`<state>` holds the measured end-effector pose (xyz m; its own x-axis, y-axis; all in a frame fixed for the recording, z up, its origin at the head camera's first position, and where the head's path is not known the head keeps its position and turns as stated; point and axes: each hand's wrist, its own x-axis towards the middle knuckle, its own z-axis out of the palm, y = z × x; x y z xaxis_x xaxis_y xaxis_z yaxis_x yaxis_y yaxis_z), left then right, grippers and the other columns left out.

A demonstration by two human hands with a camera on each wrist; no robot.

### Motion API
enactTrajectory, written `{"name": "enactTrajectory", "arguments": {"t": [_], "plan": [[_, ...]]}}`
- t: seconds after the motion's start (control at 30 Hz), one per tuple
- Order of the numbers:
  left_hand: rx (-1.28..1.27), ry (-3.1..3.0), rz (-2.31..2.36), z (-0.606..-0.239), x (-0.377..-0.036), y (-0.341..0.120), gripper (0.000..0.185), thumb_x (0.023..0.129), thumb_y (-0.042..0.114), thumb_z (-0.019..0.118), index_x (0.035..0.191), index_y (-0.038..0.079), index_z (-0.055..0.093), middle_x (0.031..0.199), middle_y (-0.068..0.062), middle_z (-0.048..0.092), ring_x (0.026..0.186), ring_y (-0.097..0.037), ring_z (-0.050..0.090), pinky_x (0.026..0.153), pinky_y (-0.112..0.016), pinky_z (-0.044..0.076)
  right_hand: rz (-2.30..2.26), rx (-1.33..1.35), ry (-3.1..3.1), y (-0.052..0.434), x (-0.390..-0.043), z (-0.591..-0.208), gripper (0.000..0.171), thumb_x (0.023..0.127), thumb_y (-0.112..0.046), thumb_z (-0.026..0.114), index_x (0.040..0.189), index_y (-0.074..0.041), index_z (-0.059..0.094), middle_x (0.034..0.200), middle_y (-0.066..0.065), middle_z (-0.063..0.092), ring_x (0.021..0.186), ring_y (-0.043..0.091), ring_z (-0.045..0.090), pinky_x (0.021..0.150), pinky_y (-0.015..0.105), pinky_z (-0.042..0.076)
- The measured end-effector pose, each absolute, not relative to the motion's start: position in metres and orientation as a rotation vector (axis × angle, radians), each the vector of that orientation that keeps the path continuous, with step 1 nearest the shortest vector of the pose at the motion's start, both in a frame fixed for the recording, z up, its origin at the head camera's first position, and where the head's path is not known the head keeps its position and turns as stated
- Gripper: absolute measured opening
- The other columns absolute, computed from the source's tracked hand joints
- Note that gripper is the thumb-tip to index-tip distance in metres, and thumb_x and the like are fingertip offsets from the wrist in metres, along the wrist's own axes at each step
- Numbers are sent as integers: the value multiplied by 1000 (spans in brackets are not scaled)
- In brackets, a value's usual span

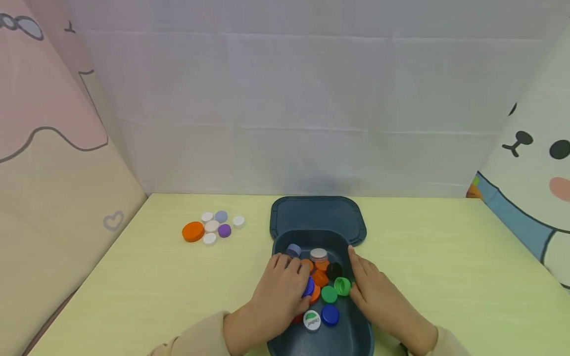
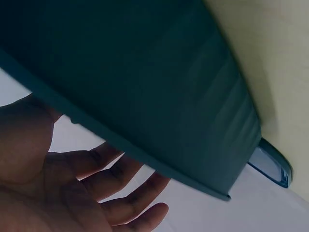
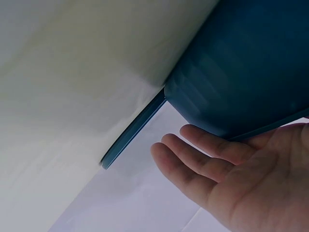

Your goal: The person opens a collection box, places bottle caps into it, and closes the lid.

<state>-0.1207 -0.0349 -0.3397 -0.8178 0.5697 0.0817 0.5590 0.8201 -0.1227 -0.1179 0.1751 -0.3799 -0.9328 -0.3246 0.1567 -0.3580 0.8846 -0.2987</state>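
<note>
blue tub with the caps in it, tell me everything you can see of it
The tub is a dark teal-blue container of what looks like plastic, oblong with rounded corners and a thin rim. It sits upright on the yellow-green table, its matching lid lying behind it, partly tucked under its far end. Inside lie loose bottle caps in orange, green, blue, white and black. The left hand reaches over the left rim among the caps; the right hand rests along the right rim.

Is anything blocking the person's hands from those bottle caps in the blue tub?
Nothing visible does. The left hand already rests among the caps inside the open tub; the right hand lies along its right rim, beside the green ones.
</note>
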Motion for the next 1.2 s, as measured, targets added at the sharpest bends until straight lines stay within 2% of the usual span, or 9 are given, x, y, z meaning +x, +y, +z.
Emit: {"name": "enactTrajectory", "arguments": {"t": [0.43, 0.87, 1.2], "plan": [[-1023, -2828, 175, -353, -111, -26, 44, 72, 51, 69, 97, 16, 60, 92, 0, 62, 91, -21, 53, 90, -37, 41, 506, 557, -2910, 176, -117, -381, 60, 86, -12, 51, 140, 4, 29, 135, 20, 45, 121, 33, 47, 91, 50, 44], [-1035, -2809, 164, -360, -111, -26, 41, 72, 49, 70, 95, 17, 59, 87, 0, 60, 88, -21, 52, 88, -36, 42, 507, 545, -2926, 177, -116, -380, 61, 87, -13, 50, 141, 2, 27, 137, 18, 44, 123, 32, 45, 92, 50, 43], [-1001, -2858, 61, -344, -115, -35, 40, 80, 46, 63, 107, 16, 60, 100, 0, 62, 93, -20, 52, 92, -37, 42, 494, 540, -2936, 176, -116, -380, 61, 87, -14, 50, 141, 2, 27, 137, 18, 44, 122, 32, 46, 92, 50, 43]]}}
